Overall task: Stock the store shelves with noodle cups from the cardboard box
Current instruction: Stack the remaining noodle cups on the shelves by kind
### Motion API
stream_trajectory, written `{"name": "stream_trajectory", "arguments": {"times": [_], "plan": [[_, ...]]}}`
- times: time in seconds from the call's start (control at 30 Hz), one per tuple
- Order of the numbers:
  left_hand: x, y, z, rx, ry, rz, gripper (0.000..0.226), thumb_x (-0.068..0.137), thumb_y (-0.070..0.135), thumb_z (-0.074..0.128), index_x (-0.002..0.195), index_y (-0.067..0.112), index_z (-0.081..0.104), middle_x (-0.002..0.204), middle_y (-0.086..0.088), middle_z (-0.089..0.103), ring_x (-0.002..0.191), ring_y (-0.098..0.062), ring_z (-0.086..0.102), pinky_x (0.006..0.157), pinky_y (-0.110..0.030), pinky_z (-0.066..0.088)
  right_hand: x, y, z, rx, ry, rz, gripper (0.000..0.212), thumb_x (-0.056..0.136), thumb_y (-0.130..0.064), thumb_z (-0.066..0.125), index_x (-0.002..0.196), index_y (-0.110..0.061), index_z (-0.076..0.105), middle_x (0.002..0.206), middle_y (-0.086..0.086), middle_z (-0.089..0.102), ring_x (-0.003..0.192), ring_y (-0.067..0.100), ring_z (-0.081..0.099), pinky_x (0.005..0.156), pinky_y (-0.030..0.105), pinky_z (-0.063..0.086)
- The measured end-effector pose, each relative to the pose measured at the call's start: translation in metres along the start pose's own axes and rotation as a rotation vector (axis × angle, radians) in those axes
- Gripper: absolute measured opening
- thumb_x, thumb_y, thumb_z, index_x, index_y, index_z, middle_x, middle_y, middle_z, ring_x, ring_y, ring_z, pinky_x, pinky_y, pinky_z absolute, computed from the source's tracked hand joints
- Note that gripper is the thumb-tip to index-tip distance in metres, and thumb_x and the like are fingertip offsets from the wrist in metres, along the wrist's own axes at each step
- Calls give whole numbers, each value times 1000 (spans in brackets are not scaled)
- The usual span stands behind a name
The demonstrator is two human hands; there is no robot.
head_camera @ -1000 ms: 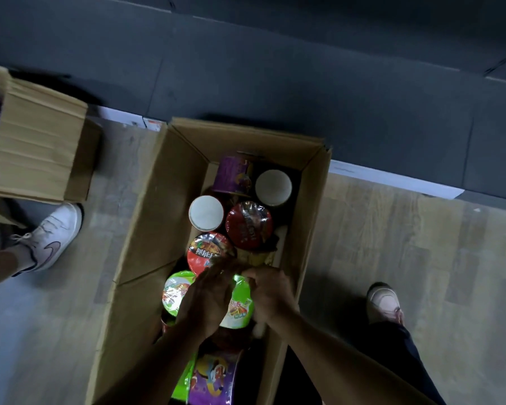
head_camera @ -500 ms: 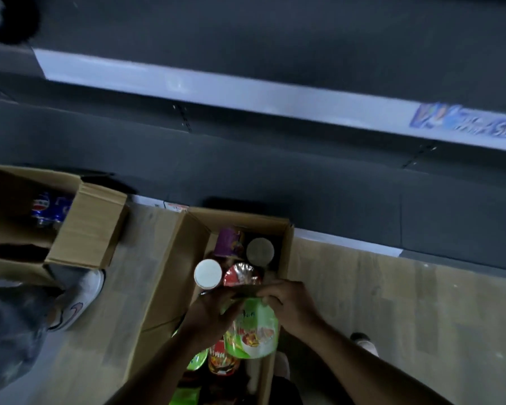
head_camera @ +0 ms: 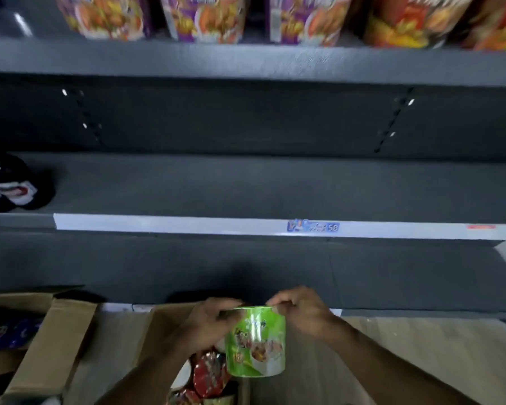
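Observation:
I hold a green noodle cup (head_camera: 256,343) upright in the air above the open cardboard box (head_camera: 164,325). My left hand (head_camera: 209,324) grips the cup's left side near the rim. My right hand (head_camera: 300,312) pinches the rim on the right. Below the cup, red-lidded noodle cups (head_camera: 209,374) lie in the box. Ahead, the grey middle shelf (head_camera: 246,188) stretches across the view with a white price strip (head_camera: 187,225) along its front edge.
A second open cardboard box (head_camera: 50,343) stands at the left on the wooden floor (head_camera: 406,346). Dark packages (head_camera: 8,182) sit at the middle shelf's left end. Purple and orange noodle packs (head_camera: 205,17) line the top shelf.
Both hands lifted the green cup out of the box and turned it upright. My view tilted up from the box to the shelves.

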State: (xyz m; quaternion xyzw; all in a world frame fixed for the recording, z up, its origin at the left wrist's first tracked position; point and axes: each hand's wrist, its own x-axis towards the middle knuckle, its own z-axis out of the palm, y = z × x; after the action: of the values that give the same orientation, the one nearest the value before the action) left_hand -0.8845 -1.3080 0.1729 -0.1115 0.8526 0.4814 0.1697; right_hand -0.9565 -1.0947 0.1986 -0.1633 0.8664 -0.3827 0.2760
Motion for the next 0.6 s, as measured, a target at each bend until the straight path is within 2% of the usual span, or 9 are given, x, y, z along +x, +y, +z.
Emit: {"name": "stream_trajectory", "arguments": {"times": [0.07, 0.1, 0.17, 0.2, 0.3, 0.33, 0.4, 0.5, 0.6], "plan": [[6, 36, -3, 57, 3, 77, 36, 84, 48, 63, 107, 22, 72, 95, 16, 70, 79, 22, 56, 74, -2, 41, -11, -11, -30, 3, 46, 19, 17, 89, -5, 61, 100, -7, 74, 92, -8, 69, 65, -23, 55, 69, 0, 40], [7, 55, -6, 88, -16, 108, 39, 84, 50, 61, 107, 21, 72, 98, 14, 71, 81, 19, 57, 76, -5, 43, -17, -15, -45, 18, 67, 33, 17, 89, -6, 61, 100, -9, 74, 87, -11, 69, 63, -21, 55, 70, 2, 42], [10, 92, -7, 118, -49, 154, 39, 85, 51, 57, 104, 20, 73, 97, 12, 72, 87, 9, 61, 81, -15, 49, -31, -24, -76, 33, 105, 56, 16, 88, -9, 63, 97, -14, 75, 73, -24, 67, 64, -18, 58, 73, 8, 47], [11, 110, -7, 120, -50, 163, 38, 85, 50, 57, 104, 21, 72, 97, 11, 72, 89, 5, 63, 81, -16, 49, -39, -30, -90, 35, 117, 57, 15, 87, -12, 66, 97, -18, 75, 74, -25, 68, 68, -15, 60, 77, 12, 49], [12, 164, -2, 189, -69, 241, 26, 92, 40, 57, 106, 23, 72, 96, 10, 71, 88, 0, 63, 73, -13, 45, -63, -46, -133, 14, 124, 46, 24, 87, -21, 67, 111, -21, 70, 104, -8, 71, 86, -5, 62, 82, 12, 49], [13, 182, 0, 202, -91, 273, 25, 94, 36, 56, 103, 21, 72, 90, 8, 70, 83, -1, 62, 72, -17, 44, -71, -52, -147, -27, 123, 42, 23, 89, -21, 64, 112, -20, 70, 106, -5, 71, 87, -3, 62, 80, 11, 48], [11, 218, 5, 225, -99, 338, 24, 94, 32, 55, 97, 16, 73, 83, 5, 69, 77, -4, 61, 70, -20, 45, -88, -58, -175, -106, 151, 17, 19, 91, -21, 60, 105, -19, 74, 100, -1, 73, 84, 1, 62, 75, 15, 48], [7, 268, 13, 228, -122, 390, 24, 94, 32, 55, 99, 19, 73, 94, 1, 73, 87, -9, 66, 73, -22, 48, -113, -61, -217, -119, 200, 11, 18, 91, -19, 60, 98, -20, 76, 93, -1, 74, 82, 3, 65, 76, 20, 51], [8, 314, 29, 317, -153, 457, 26, 94, 35, 53, 93, 20, 73, 86, 1, 72, 78, -8, 64, 69, -26, 48, -140, -58, -255, -163, 247, 23, 16, 89, -22, 61, 94, -24, 76, 84, -8, 72, 80, -1, 64, 74, 16, 49]]}}
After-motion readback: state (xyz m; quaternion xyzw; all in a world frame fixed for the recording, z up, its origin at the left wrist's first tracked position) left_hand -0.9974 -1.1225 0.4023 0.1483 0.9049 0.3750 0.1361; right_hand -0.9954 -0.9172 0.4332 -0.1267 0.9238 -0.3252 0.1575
